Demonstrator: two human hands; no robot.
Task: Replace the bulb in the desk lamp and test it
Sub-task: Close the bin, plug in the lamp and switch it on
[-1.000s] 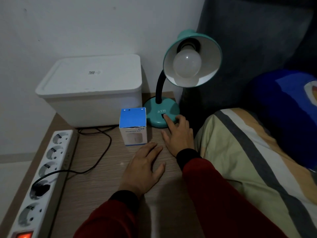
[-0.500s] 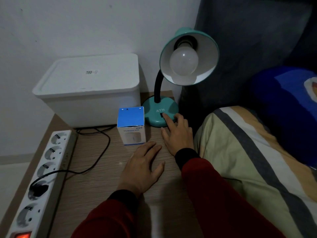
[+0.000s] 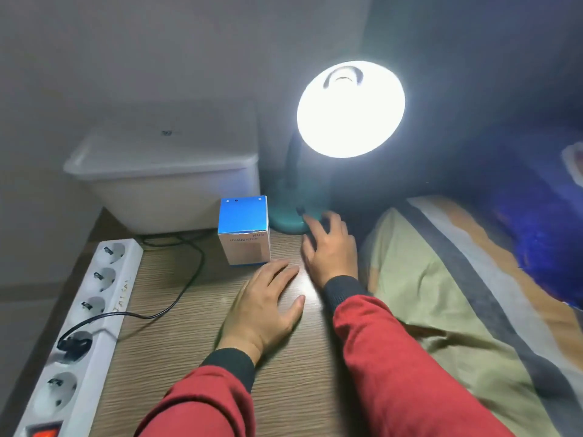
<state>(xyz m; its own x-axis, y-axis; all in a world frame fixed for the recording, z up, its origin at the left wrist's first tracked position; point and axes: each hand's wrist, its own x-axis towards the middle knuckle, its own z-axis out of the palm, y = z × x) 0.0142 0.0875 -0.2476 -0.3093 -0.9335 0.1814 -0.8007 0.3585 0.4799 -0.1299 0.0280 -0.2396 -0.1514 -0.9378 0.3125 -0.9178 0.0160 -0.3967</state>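
1. Head view: the lamp stands at the far right of the bench, its shade glowing so brightly that the bulb is lost in glare.
2. The right hand lies flat, fingers relaxed, index fingertip on the lamp's base.
3. The left hand rests flat on the bench, fingers spread, holding nothing.
4. A blue-topped box stands just left of the base; a power strip lies near left.

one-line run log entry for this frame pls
phase: test | lamp: lit | right hand: forefinger at base switch | left hand: flat on table | box: beside base
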